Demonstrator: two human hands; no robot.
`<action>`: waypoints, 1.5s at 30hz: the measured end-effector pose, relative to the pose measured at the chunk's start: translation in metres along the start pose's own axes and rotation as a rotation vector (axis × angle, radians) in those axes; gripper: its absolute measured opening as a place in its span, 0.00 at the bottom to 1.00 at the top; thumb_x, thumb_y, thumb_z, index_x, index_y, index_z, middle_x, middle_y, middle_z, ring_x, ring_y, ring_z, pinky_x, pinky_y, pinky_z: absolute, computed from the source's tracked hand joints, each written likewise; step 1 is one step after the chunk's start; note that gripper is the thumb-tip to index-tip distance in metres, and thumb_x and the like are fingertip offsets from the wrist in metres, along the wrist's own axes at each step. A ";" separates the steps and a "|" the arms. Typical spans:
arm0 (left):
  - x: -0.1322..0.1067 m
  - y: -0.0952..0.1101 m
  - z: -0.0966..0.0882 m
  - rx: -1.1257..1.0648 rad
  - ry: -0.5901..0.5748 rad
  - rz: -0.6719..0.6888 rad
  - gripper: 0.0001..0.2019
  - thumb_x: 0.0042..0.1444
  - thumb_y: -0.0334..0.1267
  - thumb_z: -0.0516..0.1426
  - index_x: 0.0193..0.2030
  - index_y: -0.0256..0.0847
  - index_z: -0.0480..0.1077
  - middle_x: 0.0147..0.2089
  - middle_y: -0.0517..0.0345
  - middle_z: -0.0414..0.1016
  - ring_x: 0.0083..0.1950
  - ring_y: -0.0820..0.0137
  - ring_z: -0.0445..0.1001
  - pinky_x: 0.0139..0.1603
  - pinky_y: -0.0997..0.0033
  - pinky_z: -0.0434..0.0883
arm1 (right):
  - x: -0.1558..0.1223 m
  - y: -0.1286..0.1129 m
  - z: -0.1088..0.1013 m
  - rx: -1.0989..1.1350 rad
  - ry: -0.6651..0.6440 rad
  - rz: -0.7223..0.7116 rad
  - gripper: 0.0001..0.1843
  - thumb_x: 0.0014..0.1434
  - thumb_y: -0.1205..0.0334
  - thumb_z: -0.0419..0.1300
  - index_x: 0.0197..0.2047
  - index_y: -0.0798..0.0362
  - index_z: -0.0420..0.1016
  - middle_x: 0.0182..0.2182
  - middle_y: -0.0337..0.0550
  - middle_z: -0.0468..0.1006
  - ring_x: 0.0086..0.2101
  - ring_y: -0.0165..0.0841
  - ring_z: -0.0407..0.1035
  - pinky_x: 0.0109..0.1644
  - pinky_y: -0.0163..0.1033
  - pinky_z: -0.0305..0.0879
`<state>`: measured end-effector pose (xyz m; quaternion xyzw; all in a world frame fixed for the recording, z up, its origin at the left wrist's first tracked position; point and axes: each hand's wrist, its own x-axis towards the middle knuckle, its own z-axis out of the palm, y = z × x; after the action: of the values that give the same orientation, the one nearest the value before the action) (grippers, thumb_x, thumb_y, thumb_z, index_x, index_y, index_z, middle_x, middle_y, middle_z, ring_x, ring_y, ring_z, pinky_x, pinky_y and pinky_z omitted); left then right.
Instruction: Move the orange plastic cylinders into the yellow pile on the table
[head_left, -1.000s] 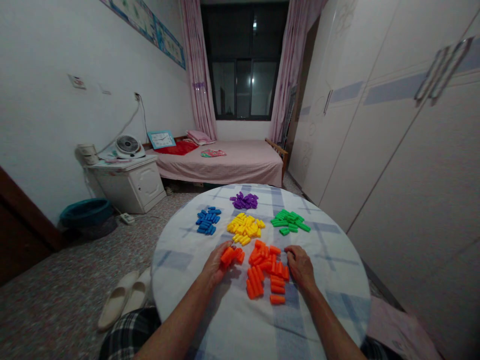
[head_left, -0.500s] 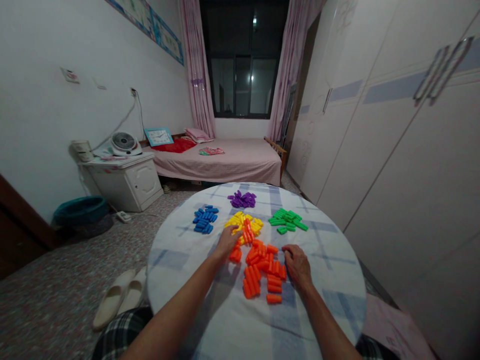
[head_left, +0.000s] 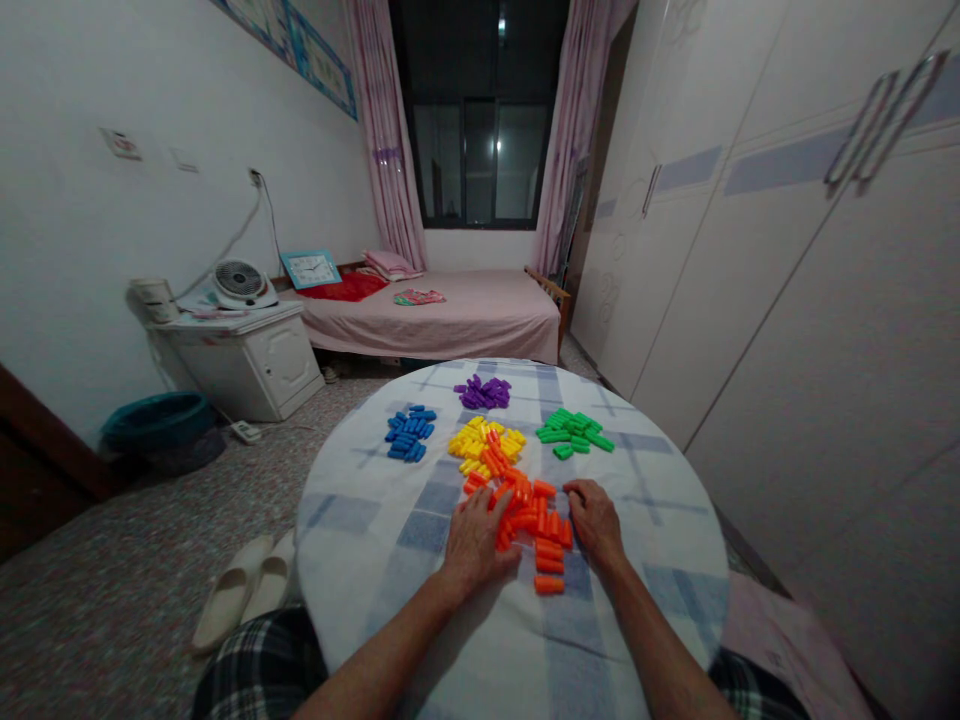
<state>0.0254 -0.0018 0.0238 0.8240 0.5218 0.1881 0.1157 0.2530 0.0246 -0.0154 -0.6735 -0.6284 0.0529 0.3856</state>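
Observation:
My left hand (head_left: 476, 540) lies flat, fingers spread, on the left part of a pile of orange plastic pieces (head_left: 541, 525) on a round table with a checked cloth (head_left: 375, 520). At the pile's right edge rests my right hand (head_left: 596, 520), fingers bent down onto the pieces. A few orange pieces (head_left: 491, 462) lie in and against the yellow pile (head_left: 480, 440) just beyond. Farther back sit a blue pile (head_left: 406, 433), a purple pile (head_left: 485, 392) and a green pile (head_left: 574, 432).
White wardrobe doors (head_left: 787, 250) run along the right. A bed (head_left: 465, 315) stands at the back under a dark window. On the left are a white cabinet with a fan (head_left: 240, 350), a teal basin (head_left: 154, 425) and slippers (head_left: 240, 590) on the floor.
My left hand carried orange pieces up to the yellow pile, left them there, and came back to lie flat on the orange pile. My right hand stayed at the pile's right edge.

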 end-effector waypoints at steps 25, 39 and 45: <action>0.018 -0.006 -0.005 -0.050 0.013 -0.010 0.19 0.51 0.34 0.56 0.52 0.48 0.66 0.52 0.54 0.66 0.47 0.65 0.70 0.46 0.69 0.66 | 0.000 0.001 0.000 0.006 -0.011 0.004 0.15 0.55 0.62 0.46 0.35 0.53 0.73 0.37 0.45 0.75 0.40 0.35 0.67 0.49 0.41 0.60; 0.046 -0.032 -0.034 -0.801 0.125 -0.223 0.13 0.44 0.37 0.60 0.38 0.37 0.74 0.38 0.53 0.76 0.42 0.62 0.72 0.47 0.65 0.69 | 0.000 -0.002 -0.002 0.014 -0.014 0.019 0.15 0.55 0.63 0.46 0.36 0.53 0.73 0.37 0.45 0.75 0.41 0.36 0.67 0.49 0.41 0.60; 0.047 -0.024 -0.031 -1.087 0.029 -0.355 0.22 0.47 0.28 0.51 0.52 0.34 0.66 0.38 0.53 0.75 0.34 0.71 0.73 0.36 0.71 0.71 | 0.001 -0.001 -0.002 0.019 -0.010 0.015 0.15 0.55 0.62 0.46 0.35 0.53 0.73 0.37 0.45 0.75 0.41 0.35 0.67 0.49 0.41 0.60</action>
<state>0.0105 0.0507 0.0519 0.5431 0.4822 0.4183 0.5455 0.2531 0.0243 -0.0135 -0.6743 -0.6247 0.0650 0.3884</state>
